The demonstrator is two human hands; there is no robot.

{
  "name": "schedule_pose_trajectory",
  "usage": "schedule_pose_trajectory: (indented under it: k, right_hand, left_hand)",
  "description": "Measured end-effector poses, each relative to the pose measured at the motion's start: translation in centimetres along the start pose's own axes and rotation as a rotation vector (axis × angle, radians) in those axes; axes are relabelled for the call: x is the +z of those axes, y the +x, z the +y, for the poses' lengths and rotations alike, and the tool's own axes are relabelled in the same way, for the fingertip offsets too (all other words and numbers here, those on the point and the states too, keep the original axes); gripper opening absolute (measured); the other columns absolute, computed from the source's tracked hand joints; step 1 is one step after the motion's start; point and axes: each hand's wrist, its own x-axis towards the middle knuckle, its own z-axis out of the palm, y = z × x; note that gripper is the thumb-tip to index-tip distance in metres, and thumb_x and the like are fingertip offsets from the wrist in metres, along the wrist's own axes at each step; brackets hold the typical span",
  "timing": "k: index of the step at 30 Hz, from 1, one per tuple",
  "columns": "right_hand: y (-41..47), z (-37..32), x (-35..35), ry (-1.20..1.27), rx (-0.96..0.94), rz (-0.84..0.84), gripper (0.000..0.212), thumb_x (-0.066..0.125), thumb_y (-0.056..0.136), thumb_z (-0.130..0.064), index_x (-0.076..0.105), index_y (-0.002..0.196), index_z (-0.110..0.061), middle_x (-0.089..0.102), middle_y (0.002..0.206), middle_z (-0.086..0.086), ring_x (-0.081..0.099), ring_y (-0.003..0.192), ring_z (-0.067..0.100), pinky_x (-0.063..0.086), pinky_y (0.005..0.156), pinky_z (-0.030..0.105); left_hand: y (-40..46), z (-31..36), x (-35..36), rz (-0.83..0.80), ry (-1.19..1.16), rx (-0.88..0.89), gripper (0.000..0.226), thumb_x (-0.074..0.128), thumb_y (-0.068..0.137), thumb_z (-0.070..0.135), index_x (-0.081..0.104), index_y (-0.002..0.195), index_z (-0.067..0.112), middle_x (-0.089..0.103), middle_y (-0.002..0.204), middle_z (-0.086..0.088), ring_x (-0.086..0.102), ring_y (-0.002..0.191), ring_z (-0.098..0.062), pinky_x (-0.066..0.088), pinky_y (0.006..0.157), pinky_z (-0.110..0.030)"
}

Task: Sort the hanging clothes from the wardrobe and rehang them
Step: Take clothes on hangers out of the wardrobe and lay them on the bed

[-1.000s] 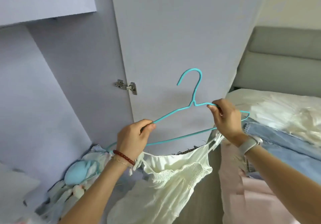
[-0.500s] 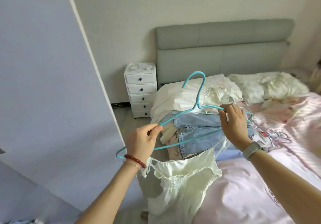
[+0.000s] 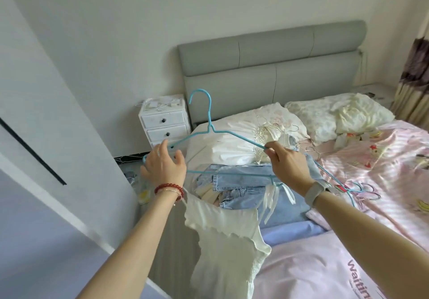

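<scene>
Leftmost, we saw the wardrobe door (image 3: 46, 103) filling that edge of the view, cut off by the frame so that nothing of the wardrobe's inside showed. Beyond it stood a small white drawer chest (image 3: 163, 122), its lowest drawers hidden behind our left hand (image 3: 163, 167). That hand was raised with the wrist straight and the back toward the camera, fingers spread and loosely extended at the left end of the blue wire hanger (image 3: 210, 130). It gripped nothing; whether a fingertip touched the wire we could not tell, since the hanger's left tip lay behind the palm. A red bead bracelet (image 3: 168, 188) circled the wrist.

From the hanger a cream strappy top (image 3: 227, 247) hung down between our forearms, above the near corner of the bed (image 3: 301, 271). Its left strap ran up behind our left wrist, and where it met the wire was hidden. Its right strap was tied on the lower bar. The hem ran out of the bottom of the picture.

Behind it, folded jeans (image 3: 241, 182) and a white garment (image 3: 234, 143) lay heaped on the bed.

Our right hand (image 3: 286, 164) pinched the hanger's right shoulder wire between thumb and curled fingers, forearm reaching in from the lower right, a watch (image 3: 315, 189) on the wrist. Past it, a tangle of empty hangers (image 3: 348, 190) lay on the pink cover, too thin to count.
</scene>
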Motion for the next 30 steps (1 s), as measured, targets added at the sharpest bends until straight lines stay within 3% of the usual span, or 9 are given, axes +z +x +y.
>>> schedule_pose_trajectory:
  k: [4, 8, 10, 13, 16, 21, 24, 27, 30]
  right_hand:
    - [3.0, -3.2, 2.0, 0.133, 0.121, -0.055, 0.021, 0.044, 0.096, -0.02, 0.057, 0.108, -0.008, 0.065, 0.069, 0.016, 0.059, 0.061, 0.036, 0.042, 0.052, 0.036]
    - [8.6, -7.7, 2.7, 0.221, 0.209, 0.0, 0.02, 0.043, 0.095, -0.022, 0.058, 0.106, -0.014, 0.065, 0.078, 0.016, 0.057, 0.075, 0.037, 0.036, 0.056, 0.034]
    - [12.0, -9.8, 2.4, 0.328, 0.286, 0.013, 0.02, 0.043, 0.095, -0.022, 0.059, 0.104, -0.016, 0.066, 0.087, 0.015, 0.057, 0.083, 0.037, 0.04, 0.063, 0.035]
    - [16.8, -11.8, 1.7, 0.509, 0.395, 0.112, 0.019, 0.044, 0.092, -0.021, 0.06, 0.101, -0.016, 0.065, 0.097, 0.015, 0.056, 0.093, 0.037, 0.045, 0.076, 0.039]
    - [21.0, -11.8, 0.9, 0.622, 0.493, 0.275, 0.021, 0.045, 0.092, -0.021, 0.06, 0.106, -0.015, 0.064, 0.105, 0.013, 0.055, 0.099, 0.034, 0.04, 0.076, 0.033]
    - [26.2, -5.3, 0.0, 0.683, 0.564, 0.499, 0.021, 0.045, 0.093, -0.02, 0.061, 0.106, -0.012, 0.063, 0.106, 0.013, 0.054, 0.099, 0.03, 0.034, 0.074, 0.028]
    - [27.3, 2.4, 1.3, 0.687, 0.656, 0.584, 0.021, 0.046, 0.093, -0.019, 0.061, 0.104, -0.009, 0.062, 0.105, 0.015, 0.055, 0.096, 0.03, 0.038, 0.074, 0.029]
    - [26.6, 11.4, 3.4, 0.635, 0.764, 0.633, 0.023, 0.046, 0.093, -0.016, 0.06, 0.107, -0.004, 0.061, 0.107, 0.017, 0.052, 0.091, 0.022, 0.032, 0.069, 0.017]
    - [24.4, 18.6, 5.8, 0.534, 0.884, 0.631, 0.022, 0.045, 0.094, -0.016, 0.058, 0.106, -0.004, 0.059, 0.097, 0.016, 0.052, 0.086, 0.026, 0.03, 0.067, 0.02]
  left_hand:
    - [-0.1, 0.1, 0.9, -0.085, -0.037, 0.082, 0.052, 0.051, 0.09, 0.024, 0.035, 0.139, 0.016, 0.036, 0.144, -0.01, 0.03, 0.134, -0.028, 0.024, 0.108, -0.047]
    - [1.9, 0.0, 0.5, -0.124, -0.098, 0.084, 0.052, 0.049, 0.092, 0.026, 0.033, 0.14, 0.015, 0.026, 0.15, -0.01, 0.02, 0.139, -0.024, 0.022, 0.111, -0.042]
    - [3.5, 0.2, 0.0, -0.124, -0.139, 0.081, 0.053, 0.048, 0.093, 0.025, 0.031, 0.141, 0.015, 0.023, 0.151, -0.009, 0.02, 0.138, -0.024, 0.021, 0.111, -0.04]
    - [6.6, 1.4, -0.2, -0.08, -0.225, 0.095, 0.05, 0.048, 0.093, 0.022, 0.033, 0.14, 0.014, 0.024, 0.15, -0.011, 0.022, 0.136, -0.027, 0.02, 0.109, -0.039]
    - [9.5, 3.8, 1.0, -0.038, -0.275, 0.126, 0.05, 0.048, 0.092, 0.02, 0.033, 0.14, 0.013, 0.025, 0.149, -0.013, 0.021, 0.138, -0.026, 0.018, 0.108, -0.036]
    - [12.8, 8.6, 6.9, -0.116, -0.291, 0.182, 0.052, 0.047, 0.093, 0.023, 0.03, 0.142, 0.018, 0.021, 0.152, -0.009, 0.018, 0.138, -0.025, 0.021, 0.108, -0.04]
    - [14.6, 11.3, 12.3, -0.161, -0.247, 0.221, 0.052, 0.047, 0.092, 0.024, 0.03, 0.142, 0.017, 0.021, 0.152, -0.009, 0.019, 0.138, -0.026, 0.021, 0.108, -0.041]
    - [15.5, 13.6, 18.6, -0.26, -0.158, 0.254, 0.053, 0.045, 0.093, 0.023, 0.028, 0.142, 0.016, 0.019, 0.153, -0.008, 0.015, 0.14, -0.023, 0.019, 0.109, -0.038]
    - [15.4, 15.1, 24.8, -0.394, -0.09, 0.271, 0.053, 0.043, 0.094, 0.022, 0.025, 0.143, 0.016, 0.018, 0.153, -0.007, 0.013, 0.14, -0.021, 0.018, 0.111, -0.036]
